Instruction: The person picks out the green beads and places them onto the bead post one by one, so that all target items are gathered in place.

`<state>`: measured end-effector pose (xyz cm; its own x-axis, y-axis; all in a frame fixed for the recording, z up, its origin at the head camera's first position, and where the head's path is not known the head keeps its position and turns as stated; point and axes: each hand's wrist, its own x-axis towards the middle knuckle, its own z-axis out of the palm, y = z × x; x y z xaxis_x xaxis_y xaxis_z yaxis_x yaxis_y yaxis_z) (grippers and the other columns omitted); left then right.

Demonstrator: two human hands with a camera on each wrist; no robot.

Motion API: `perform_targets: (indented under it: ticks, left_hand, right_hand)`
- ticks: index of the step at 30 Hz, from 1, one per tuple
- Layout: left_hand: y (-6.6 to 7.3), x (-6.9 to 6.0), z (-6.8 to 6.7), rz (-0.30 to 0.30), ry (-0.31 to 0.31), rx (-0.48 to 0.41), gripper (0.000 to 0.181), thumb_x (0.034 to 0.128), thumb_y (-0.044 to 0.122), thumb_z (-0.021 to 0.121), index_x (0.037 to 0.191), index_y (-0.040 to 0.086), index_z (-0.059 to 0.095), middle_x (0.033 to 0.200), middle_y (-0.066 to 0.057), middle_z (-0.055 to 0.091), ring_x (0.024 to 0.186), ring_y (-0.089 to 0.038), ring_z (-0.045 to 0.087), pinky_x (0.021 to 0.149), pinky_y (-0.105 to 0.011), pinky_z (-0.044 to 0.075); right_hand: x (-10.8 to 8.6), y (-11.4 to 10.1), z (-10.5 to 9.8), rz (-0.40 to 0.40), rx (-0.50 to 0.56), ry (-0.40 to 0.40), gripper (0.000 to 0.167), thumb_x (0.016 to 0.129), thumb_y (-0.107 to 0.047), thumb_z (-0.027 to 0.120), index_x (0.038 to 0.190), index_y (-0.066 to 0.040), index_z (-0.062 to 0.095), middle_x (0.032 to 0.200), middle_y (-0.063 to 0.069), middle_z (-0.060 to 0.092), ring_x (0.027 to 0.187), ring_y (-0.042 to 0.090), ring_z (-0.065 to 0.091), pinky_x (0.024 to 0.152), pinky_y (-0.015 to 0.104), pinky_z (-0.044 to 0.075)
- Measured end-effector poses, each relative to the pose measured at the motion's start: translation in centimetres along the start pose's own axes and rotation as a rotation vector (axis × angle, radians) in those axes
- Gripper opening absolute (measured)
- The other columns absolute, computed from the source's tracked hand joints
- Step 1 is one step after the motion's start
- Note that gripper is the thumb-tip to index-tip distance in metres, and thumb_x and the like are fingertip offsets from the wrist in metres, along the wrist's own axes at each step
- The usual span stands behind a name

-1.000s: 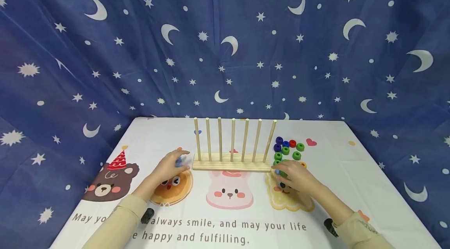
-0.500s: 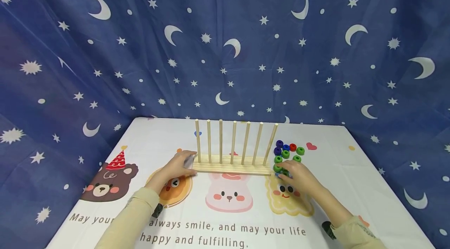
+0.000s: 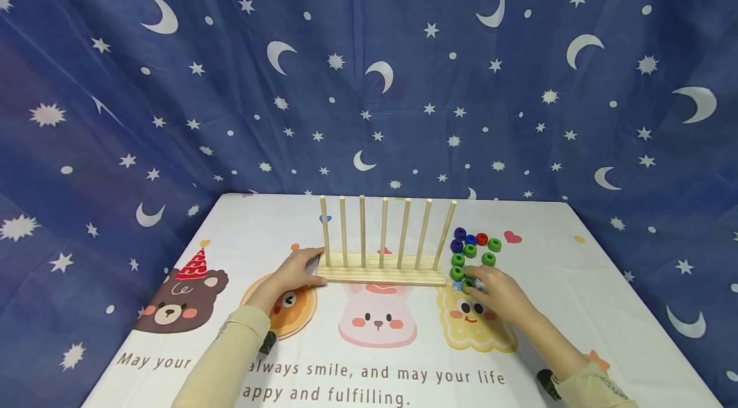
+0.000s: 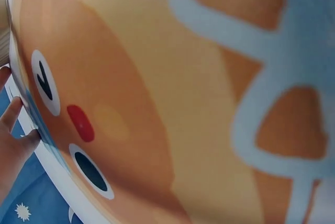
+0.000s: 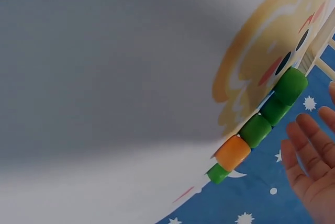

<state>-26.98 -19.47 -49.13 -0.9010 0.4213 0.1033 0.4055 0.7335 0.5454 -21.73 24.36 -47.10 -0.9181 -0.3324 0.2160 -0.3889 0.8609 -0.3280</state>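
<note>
A wooden rack (image 3: 380,277) with several upright, bare pegs stands mid-table. At its left end, the left hand (image 3: 291,273) touches the base, thumb at the front and a finger towards the back; the left wrist view shows this hand (image 4: 13,145) with its fingers apart. Right of the rack lie several beads: green (image 3: 457,273), purple (image 3: 457,246), blue (image 3: 471,239) and red (image 3: 481,239). Over the nearest ones is the right hand (image 3: 498,293), partly hiding them. In the right wrist view that hand (image 5: 316,166) has extended fingers and nothing visible in them, beside green beads (image 5: 291,85) and an orange bead (image 5: 233,153).
A white cloth (image 3: 536,254) printed with cartoon faces and lettering covers the table. Behind it and at both sides hangs a blue curtain (image 3: 323,94) with moons and stars. Dark bands (image 3: 268,342) are at both wrists.
The left hand has come rightward from beside the rack onto its left end. The right hand has shifted a little to the right, away from the rack's right end, over the near beads.
</note>
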Motion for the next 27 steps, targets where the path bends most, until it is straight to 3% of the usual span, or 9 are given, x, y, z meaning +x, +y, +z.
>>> perform_targets:
  ticks: [8, 17, 23, 27]
  left_hand:
    - [-0.2, 0.0, 0.0, 0.005, -0.034, 0.041, 0.074, 0.0764, 0.024, 0.078, 0.134, -0.009, 0.045, 0.13, -0.029, 0.051, 0.122, -0.046, 0.045, 0.106, -0.056, 0.034]
    - [0.1, 0.3, -0.1, -0.024, -0.036, 0.042, 0.07, 0.0755, 0.025, 0.079, 0.131, -0.006, 0.05, 0.126, -0.026, 0.055, 0.12, -0.043, 0.049, 0.105, -0.053, 0.037]
    - [0.3, 0.4, -0.4, -0.019, -0.054, 0.088, 0.072, 0.0751, 0.029, 0.079, 0.132, -0.005, 0.05, 0.131, -0.024, 0.053, 0.123, -0.041, 0.048, 0.106, -0.051, 0.037]
    - [0.0, 0.3, -0.8, 0.01, -0.083, 0.166, 0.075, 0.0763, 0.036, 0.077, 0.134, -0.004, 0.049, 0.137, -0.024, 0.049, 0.128, -0.041, 0.045, 0.107, -0.053, 0.036]
  right_hand:
    - [-0.1, 0.4, 0.2, 0.043, 0.041, -0.036, 0.033, 0.081, -0.014, 0.073, 0.111, 0.0, 0.065, 0.109, 0.018, 0.067, 0.096, 0.035, 0.065, 0.079, 0.045, 0.056]
    - [0.0, 0.7, 0.5, 0.097, 0.103, -0.036, 0.031, 0.08, -0.011, 0.074, 0.108, 0.001, 0.066, 0.097, 0.012, 0.069, 0.079, 0.021, 0.064, 0.067, 0.032, 0.056]
    - [0.0, 1.0, 0.7, 0.125, 0.122, -0.032, 0.031, 0.08, -0.01, 0.073, 0.108, 0.001, 0.066, 0.09, 0.008, 0.068, 0.075, 0.013, 0.061, 0.062, 0.025, 0.052]
    - [-0.1, 1.0, 0.9, 0.131, 0.137, -0.039, 0.031, 0.079, -0.009, 0.073, 0.108, 0.002, 0.066, 0.09, 0.008, 0.068, 0.076, 0.016, 0.063, 0.063, 0.027, 0.054]
